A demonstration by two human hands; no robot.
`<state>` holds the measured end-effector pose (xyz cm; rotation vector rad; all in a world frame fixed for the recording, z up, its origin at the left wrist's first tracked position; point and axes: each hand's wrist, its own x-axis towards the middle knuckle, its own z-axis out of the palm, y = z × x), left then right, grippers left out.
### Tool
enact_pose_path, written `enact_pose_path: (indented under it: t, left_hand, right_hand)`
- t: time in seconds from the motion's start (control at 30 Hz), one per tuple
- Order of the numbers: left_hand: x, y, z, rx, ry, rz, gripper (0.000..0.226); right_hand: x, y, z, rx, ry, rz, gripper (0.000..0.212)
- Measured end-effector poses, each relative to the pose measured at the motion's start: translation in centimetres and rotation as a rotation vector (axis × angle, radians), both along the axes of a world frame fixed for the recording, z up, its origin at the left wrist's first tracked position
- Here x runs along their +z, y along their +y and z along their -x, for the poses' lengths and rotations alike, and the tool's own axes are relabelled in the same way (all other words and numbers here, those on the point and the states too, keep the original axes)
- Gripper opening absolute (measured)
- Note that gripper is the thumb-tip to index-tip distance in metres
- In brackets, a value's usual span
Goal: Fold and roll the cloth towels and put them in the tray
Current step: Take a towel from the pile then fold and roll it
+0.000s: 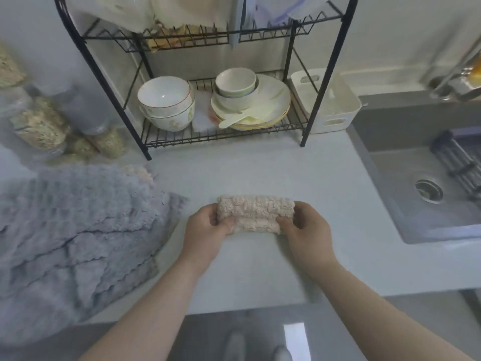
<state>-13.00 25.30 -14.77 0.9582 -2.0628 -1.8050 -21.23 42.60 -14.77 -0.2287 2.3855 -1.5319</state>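
The left hand [208,231] and right hand [308,227] each grip an end of the pink towel [256,212], holding its roll tight; the tray [338,119] sits at one o'clock.

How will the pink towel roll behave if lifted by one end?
Probably soft and floppy: the pink towel roll looks fluffy, and the left hand and right hand grip it at both ends. Likely light for its bulk. It may loosen or unroll if released, since only the hands seem to keep it rolled on the counter.
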Motion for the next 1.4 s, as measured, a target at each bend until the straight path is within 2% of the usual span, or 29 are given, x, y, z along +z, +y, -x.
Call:
enact_pose_path:
  t: [0.13,0.23,0.43,0.53,0.57,0.8,0.87,0.93,0.97,1.2,1.4]
  left_hand:
    - [1.7,-0.1,0.2,0.003,-0.119,-0.123,0.008]
    - [4.4,-0.2,0.7,-0.025,-0.106,-0.337,0.009]
    - [14.0,0.4,2.8,-0.287,0.127,-0.46,0.011]
    - [18.5,3.5,4.5,-0.511,0.212,-0.516,0.059]
    - [19.6,5.0,5.4,-0.56,0.232,-0.528,0.067]
    - [24.9,21.3,10.7,-0.927,0.261,-0.523,0.077]
    - [25.9,27.0,12.2,-1.042,0.27,-0.51,0.065]
    - [26.9,33.1,13.5,-1.135,0.275,-0.503,0.036]
    - [27.3,36.1,14.0,-1.171,0.278,-0.486,0.029]
    - [28.0,55.6,17.2,-1.39,0.222,-0.502,0.03]
    - [28.0,68.7,18.1,-1.516,0.149,-0.48,0.03]
  right_hand:
    - [1.8,-0.8,-0.1,-0.036,-0.108,-0.059,0.013]
    - [4.6,-0.7,-0.3,-0.102,-0.255,0.065,0.01]
    - [16.0,4.2,0.4,-0.135,-0.23,0.359,0.017]
    - [20.8,9.2,0.0,-0.163,-0.192,0.473,0.022]
    - [22.0,11.2,-0.4,-0.187,-0.165,0.488,0.023]
    - [25.9,26.9,-4.2,-0.471,0.0,0.556,0.039]
    - [26.4,31.8,-4.9,-0.515,0.049,0.496,0.036]
    - [27.0,37.0,-5.5,-0.584,0.098,0.442,0.035]
    - [27.2,39.7,-5.7,-0.619,0.121,0.439,0.036]
    - [27.9,57.1,-7.0,-0.784,0.196,0.474,0.042]
    - [28.4,68.3,-7.9,-0.883,0.185,0.443,0.043]
